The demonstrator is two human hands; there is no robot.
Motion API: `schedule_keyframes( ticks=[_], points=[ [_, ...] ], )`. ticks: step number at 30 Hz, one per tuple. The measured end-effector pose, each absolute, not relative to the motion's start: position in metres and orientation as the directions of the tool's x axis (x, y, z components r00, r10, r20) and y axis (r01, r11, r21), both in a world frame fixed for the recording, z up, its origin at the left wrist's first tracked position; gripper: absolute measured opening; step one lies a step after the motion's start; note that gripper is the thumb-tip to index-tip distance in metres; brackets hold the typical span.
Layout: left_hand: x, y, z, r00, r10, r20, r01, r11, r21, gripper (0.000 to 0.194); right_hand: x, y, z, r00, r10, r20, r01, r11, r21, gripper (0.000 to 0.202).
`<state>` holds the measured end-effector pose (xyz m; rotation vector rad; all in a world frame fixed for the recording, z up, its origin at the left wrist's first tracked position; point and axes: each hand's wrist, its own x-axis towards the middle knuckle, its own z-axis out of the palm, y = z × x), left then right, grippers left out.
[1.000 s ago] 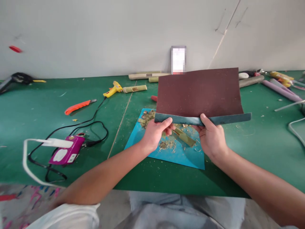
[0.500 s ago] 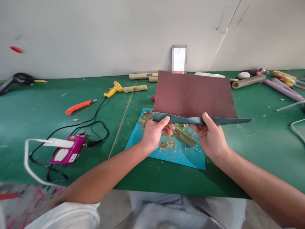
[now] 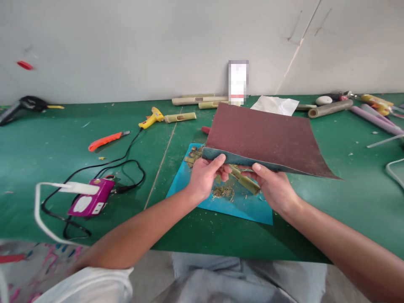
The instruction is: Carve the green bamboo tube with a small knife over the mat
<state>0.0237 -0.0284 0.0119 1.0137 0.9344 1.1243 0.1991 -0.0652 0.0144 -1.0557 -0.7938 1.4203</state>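
A sheet of sandpaper point(image 3: 261, 134), reddish brown with a blue-grey back, is held up over the table by both hands. Its near edge is folded up, so a strip of the back shows. My left hand point(image 3: 206, 172) pinches the left end of that fold, thumb on top. Farther right, my right hand point(image 3: 274, 185) grips the same fold, also with the thumb above and fingers beneath. Below the sheet, a cut bamboo piece point(image 3: 249, 184) lies on a blue mat point(image 3: 240, 212) among shavings and chips; the sheet and fingers partly hide it.
On the green table point(image 3: 126, 227) at left lie an orange utility knife point(image 3: 105, 141), a yellow glue gun point(image 3: 152, 118) and a purple power strip point(image 3: 91, 198) with cables. More bamboo pieces point(image 3: 192, 100), white paper point(image 3: 275, 105) and a phone-like screen point(image 3: 238, 82) stand or lie by the wall.
The far edge of the sandpaper has tipped down and its right end has dropped. My right hand has slid left along the fold, closer to my left hand, which stays in place.
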Motion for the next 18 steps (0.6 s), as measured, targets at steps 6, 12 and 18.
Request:
schedule_keyframes(
  ticks=[6, 12, 18],
  points=[
    [0.0245, -0.0314, 0.0082, 0.236, 0.969, -0.068, -0.273, 0.134, 0.953, 0.039, 0.1972, -0.0654, 0.0114, 0.170, 0.978, -0.124, -0.432, -0.039, -0.901, 0.028],
    [0.0247, -0.0296, 0.0094, 0.242, 0.968, -0.070, -0.253, 0.133, 0.958, 0.038, 0.1997, -0.0658, 0.0111, 0.200, 0.974, -0.105, -0.427, -0.010, -0.904, 0.025],
    [0.0212, -0.0258, 0.0103, 0.197, 0.979, -0.048, -0.205, 0.089, 0.975, 0.042, 0.2005, -0.0642, 0.0141, 0.200, 0.966, -0.166, -0.461, -0.057, -0.886, 0.032]
  ],
)
